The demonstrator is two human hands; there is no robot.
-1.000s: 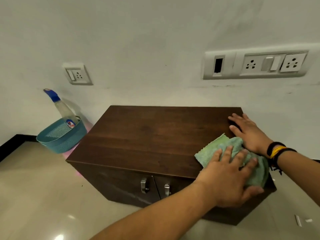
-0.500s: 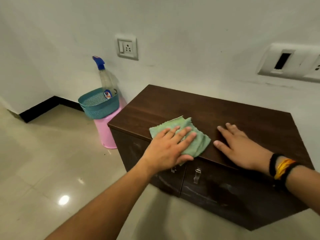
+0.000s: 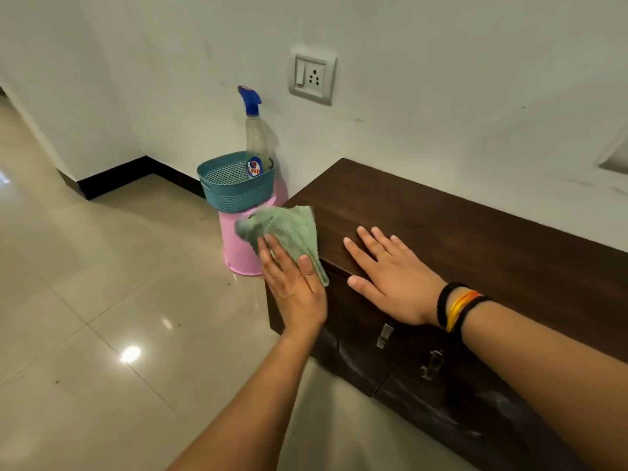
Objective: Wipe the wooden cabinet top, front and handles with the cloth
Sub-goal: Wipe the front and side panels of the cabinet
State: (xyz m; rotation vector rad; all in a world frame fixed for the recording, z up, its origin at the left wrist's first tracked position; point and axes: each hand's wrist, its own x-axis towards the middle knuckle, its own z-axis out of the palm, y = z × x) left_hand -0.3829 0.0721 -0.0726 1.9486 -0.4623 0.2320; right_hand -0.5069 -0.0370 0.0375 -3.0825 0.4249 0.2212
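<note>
A dark wooden cabinet [image 3: 475, 239] stands against the white wall, its top running off to the right. Two metal handles [image 3: 384, 335] [image 3: 431, 365] show on its front doors. A green cloth [image 3: 289, 229] drapes over the cabinet's left top corner and hangs past the edge. My left hand [image 3: 294, 287] presses the cloth against the cabinet's left side, thumb on the fabric. My right hand [image 3: 390, 273] lies flat on the top near the front edge, fingers spread, with black and orange bands on the wrist.
A teal basket [image 3: 234, 190] holding a spray bottle [image 3: 255, 137] sits on an upturned pink bucket [image 3: 238, 246] just left of the cabinet. A wall socket [image 3: 312, 76] is above. Glossy tiled floor [image 3: 102, 300] spreads to the left.
My left hand slid the cloth leftward across the top, from the right end to the middle and now over the left corner. My right hand followed left along the top. The view swung left.
</note>
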